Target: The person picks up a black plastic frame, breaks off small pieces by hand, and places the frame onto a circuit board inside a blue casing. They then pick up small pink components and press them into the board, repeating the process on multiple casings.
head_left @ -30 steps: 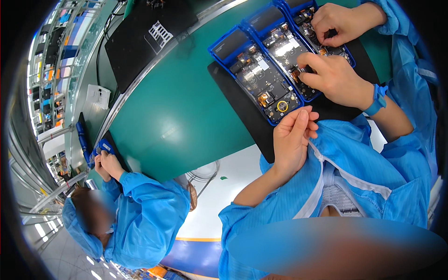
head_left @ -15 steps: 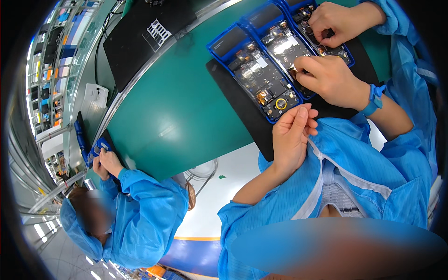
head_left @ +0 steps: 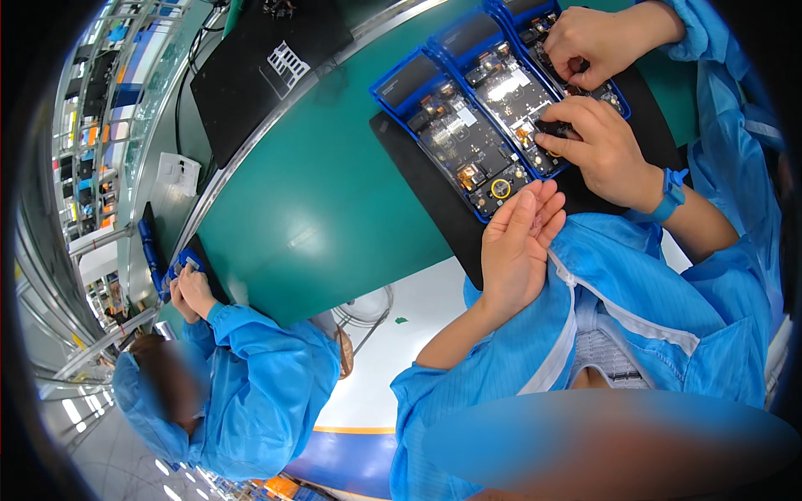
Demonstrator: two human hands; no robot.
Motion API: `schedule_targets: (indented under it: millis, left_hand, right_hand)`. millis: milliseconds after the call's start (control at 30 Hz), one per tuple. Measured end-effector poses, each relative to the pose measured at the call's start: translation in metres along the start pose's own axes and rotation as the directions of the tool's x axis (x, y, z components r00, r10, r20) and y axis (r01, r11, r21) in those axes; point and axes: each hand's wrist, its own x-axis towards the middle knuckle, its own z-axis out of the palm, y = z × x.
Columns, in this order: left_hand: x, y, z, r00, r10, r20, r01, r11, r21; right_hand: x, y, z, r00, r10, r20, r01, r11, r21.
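Observation:
My left hand (head_left: 520, 246) is palm up and loosely cupped at the near edge of the boards. Something small and pinkish lies in its curled fingers, too small to name. Beside it is the left circuit board (head_left: 451, 138) in a blue tray (head_left: 386, 90), with a yellow ring (head_left: 500, 189) at its near end. Over the near end of the middle circuit board (head_left: 510, 92), my right hand (head_left: 608, 154) has thumb and index finger apart, with nothing seen between them. A blue band (head_left: 671, 196) circles my right wrist. Part of that board is hidden under this hand.
A co-worker's hand (head_left: 597, 46) works at the third circuit board (head_left: 535, 32). The trays lie on a black mat (head_left: 401, 159) over a green table (head_left: 292, 209). At far left, another person in blue (head_left: 251, 384) handles a blue thing. A black panel (head_left: 234, 100) stands beyond the table's edge.
My right thumb and index finger have parted and the hand has shifted slightly right, baring more of the middle board. The fingers of my left hand have loosened from a pinch into a cup.

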Motion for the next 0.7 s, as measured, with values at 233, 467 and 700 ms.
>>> schedule_targets:
  millis: [233,467,700]
  left_hand:
    - [0.004,-0.004,-0.007,0.994,0.036,0.102,-0.022,0.990,-0.137]
    - [0.003,-0.007,-0.006,0.995,0.041,0.090,-0.023,0.982,-0.187]
    - [-0.002,-0.001,-0.001,1.000,-0.007,0.002,0.007,0.993,-0.116]
  right_hand:
    - [0.007,-0.048,-0.018,0.988,0.086,-0.130,-0.042,0.949,0.312]
    - [0.005,-0.055,-0.008,0.967,0.174,-0.187,-0.110,0.945,0.308]
    - [0.019,-0.016,-0.009,0.995,0.071,-0.069,-0.042,0.935,0.353]
